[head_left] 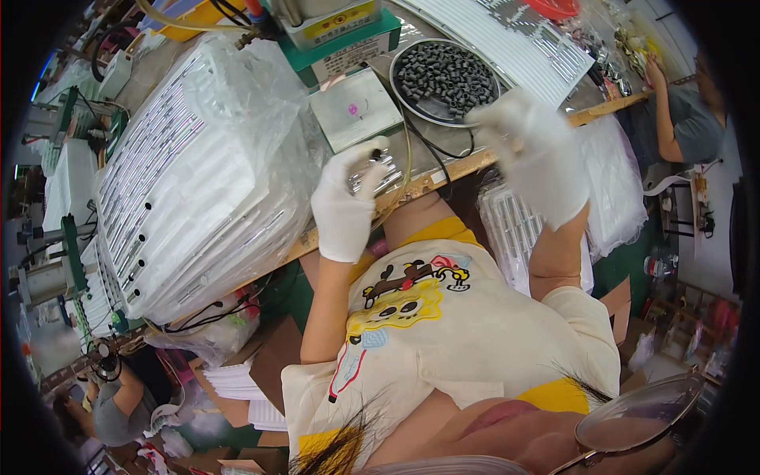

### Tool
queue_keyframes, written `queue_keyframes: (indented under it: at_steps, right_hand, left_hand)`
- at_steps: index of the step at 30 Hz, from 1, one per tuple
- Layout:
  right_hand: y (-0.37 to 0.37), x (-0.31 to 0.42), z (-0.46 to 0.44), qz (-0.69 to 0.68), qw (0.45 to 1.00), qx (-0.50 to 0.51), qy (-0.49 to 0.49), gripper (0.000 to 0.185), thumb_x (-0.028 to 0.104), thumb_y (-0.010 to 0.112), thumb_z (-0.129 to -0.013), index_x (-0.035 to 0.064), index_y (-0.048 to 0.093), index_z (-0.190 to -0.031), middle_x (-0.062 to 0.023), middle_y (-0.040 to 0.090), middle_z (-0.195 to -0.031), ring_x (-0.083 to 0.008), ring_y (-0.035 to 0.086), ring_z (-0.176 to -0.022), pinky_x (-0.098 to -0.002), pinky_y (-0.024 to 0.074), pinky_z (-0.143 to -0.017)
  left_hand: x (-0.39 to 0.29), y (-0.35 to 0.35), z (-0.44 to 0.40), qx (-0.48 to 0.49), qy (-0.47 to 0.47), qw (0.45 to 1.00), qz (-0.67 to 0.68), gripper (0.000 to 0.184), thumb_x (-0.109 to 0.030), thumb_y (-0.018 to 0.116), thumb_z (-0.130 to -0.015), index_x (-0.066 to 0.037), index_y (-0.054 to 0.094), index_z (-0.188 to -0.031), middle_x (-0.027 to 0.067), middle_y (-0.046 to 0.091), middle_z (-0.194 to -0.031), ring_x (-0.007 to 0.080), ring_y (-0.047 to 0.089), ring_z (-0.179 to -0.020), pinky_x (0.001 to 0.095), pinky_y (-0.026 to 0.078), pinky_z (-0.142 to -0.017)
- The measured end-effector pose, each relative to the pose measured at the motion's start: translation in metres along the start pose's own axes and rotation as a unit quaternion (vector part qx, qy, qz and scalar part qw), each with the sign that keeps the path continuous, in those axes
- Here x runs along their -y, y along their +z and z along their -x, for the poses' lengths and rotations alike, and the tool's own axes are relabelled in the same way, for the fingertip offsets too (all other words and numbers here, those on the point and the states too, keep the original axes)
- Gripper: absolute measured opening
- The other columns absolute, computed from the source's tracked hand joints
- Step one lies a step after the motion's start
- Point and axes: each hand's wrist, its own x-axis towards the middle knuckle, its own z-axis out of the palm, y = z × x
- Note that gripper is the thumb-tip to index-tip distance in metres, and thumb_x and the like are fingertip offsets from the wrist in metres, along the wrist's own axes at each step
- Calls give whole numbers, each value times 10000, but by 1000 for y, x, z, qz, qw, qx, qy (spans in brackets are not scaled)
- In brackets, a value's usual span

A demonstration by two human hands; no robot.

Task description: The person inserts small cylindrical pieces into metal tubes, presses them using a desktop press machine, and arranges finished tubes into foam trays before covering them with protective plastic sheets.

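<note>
My left hand, in a white glove, is closed in a pinch with a small black cap at its fingertips. Shiny silver tubes lie just beside those fingers, partly covered by the hand. My right hand, also white-gloved, is smeared by motion at the near rim of a round metal tray. Many black caps of the same kind fill that tray. How the right fingers are set, and whether they hold anything, is not visible.
A metal block sits before a green machine base. Plastic-wrapped silver tubes, some black-tipped, are stacked at left. White slatted parts lie at the back right. Cables cross the wooden table edge. Other people sit at both sides.
</note>
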Motion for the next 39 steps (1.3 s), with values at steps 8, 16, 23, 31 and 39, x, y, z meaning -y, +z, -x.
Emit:
queue_keyframes:
  at_steps: [8,16,23,31,39]
  right_hand:
    - [-1,-339,22,216,888,-68,400,385,347,700,-877,94,758,-1161,-204,734,-1141,-399,694,-1077,-457,544,-939]
    - [35,-409,58,301,858,-2,417,416,455,751,-811,131,778,-1071,-200,749,-1063,-396,712,-1003,-474,561,-891]
    - [37,-409,49,284,825,7,488,403,357,660,-932,24,712,-1154,-276,697,-1194,-434,665,-1140,-497,531,-964]
    - [25,-99,-17,-172,966,-111,157,232,127,697,-967,18,680,-1171,-92,748,-1059,-150,691,-924,-283,539,-828]
    - [46,2,-33,-180,980,27,-84,236,120,823,-823,102,678,-1008,-91,586,-824,-276,619,-727,-365,488,-641]
  left_hand:
    - [6,-4,7,16,48,987,150,335,81,719,-896,21,651,-1219,115,699,-1202,170,667,-1069,309,536,-940]
    - [3,-3,9,-49,-11,998,23,315,43,768,-872,9,687,-1174,103,723,-1144,155,694,-985,299,558,-887]
    - [-5,-5,-1,-5,125,992,-27,352,88,746,-875,-1,659,-1204,113,708,-1221,177,676,-1103,306,541,-956]
    - [-4,2,-2,-28,115,993,6,336,26,813,-800,-51,727,-1116,98,744,-1100,211,715,-954,319,564,-837]
    - [-12,4,-2,-24,105,988,-110,312,-57,841,-800,-63,727,-1090,120,734,-1025,266,726,-891,341,568,-783]
